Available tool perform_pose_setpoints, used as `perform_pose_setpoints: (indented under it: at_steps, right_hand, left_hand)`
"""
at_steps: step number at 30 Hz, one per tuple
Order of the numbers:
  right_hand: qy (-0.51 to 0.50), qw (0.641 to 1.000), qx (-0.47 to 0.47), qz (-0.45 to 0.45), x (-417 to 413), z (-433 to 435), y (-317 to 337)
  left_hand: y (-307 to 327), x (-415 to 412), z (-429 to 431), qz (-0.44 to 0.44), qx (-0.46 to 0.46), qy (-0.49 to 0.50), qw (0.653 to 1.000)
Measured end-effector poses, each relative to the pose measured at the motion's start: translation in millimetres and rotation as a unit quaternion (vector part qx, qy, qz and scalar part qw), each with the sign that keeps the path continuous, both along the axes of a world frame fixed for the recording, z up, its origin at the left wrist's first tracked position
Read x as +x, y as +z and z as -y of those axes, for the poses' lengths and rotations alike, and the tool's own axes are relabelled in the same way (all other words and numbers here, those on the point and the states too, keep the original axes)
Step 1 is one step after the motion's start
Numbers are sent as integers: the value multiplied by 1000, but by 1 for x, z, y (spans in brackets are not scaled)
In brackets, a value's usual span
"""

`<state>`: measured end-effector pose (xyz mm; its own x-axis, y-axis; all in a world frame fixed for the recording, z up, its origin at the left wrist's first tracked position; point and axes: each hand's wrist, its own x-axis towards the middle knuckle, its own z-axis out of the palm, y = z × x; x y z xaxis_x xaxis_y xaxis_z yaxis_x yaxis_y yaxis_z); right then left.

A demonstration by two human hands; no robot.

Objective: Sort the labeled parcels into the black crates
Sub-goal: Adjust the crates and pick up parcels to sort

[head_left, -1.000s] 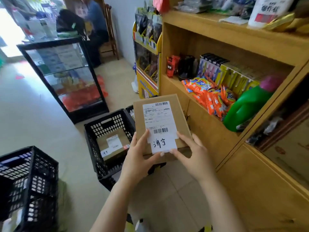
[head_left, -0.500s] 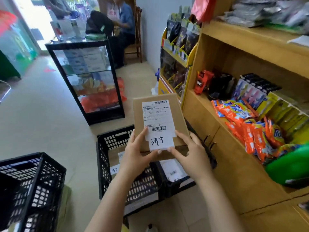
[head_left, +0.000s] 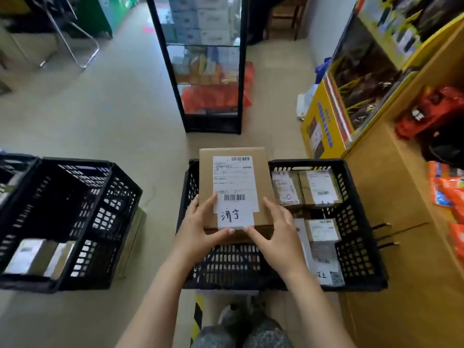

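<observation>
Right, both hands are clamping the cardboard parcel (head_left: 262, 172) at its near end. The left hand (head_left: 200, 227) is wrapping the near-left corner and the right hand (head_left: 278, 232) the near-right corner, with the two thumbs almost meeting just below the handwritten slip (head_left: 234, 216). The parcel is lying flat, label up, stretching away from the fingertips and hovering over the middle crate (head_left: 226, 262), which is sitting directly beneath the wrists. What that crate is holding is hidden behind the parcel.

It's looking like a stiff, flat carton, and probably a light one, given how little of it the hands are covering. The board should be taking a corner grip without buckling. The glossy shipping label is likely offering less friction than bare card, so the edges are the better place to be gripping.

Just beside the right hand, the right-hand crate (head_left: 356, 222) is already carrying several labelled boxes (head_left: 319, 187), and the wooden shelf unit (head_left: 391, 247) is crowding in beyond it. Well out past the left hand, the left-hand crate (head_left: 82, 202) is showing plenty of open depth. Ahead of the fingertips, the glass cabinet (head_left: 206, 71) is standing well apart. The crate rims are the edges to be clearing.
</observation>
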<state>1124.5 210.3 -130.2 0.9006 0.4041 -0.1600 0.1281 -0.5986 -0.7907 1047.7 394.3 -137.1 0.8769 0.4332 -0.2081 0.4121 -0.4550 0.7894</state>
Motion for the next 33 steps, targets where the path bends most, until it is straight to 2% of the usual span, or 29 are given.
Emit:
perform_pose_setpoints:
  at_steps: [7, 14, 17, 25, 33]
  right_hand:
    - [73, 993, -36, -85, 30, -17, -80]
    - [81, 981, -65, -166, 31, -16, -185]
    - [71, 981, -72, -168, 28, -18, -223]
    - [71, 983, -43, -161, 40, -27, -304]
    - [3, 990, -26, -141, 43, -40, -324]
  left_hand:
    - [-75, 1, 1, -77, -44, 67, 994]
    - [-174, -4, 7, -116, -82, 92, 986]
    - [-215, -6, 7, -148, -96, 84, 981]
    - [-291, 0, 7, -163, -100, 92, 977]
    - [-319, 24, 9, -126, -148, 102, 976]
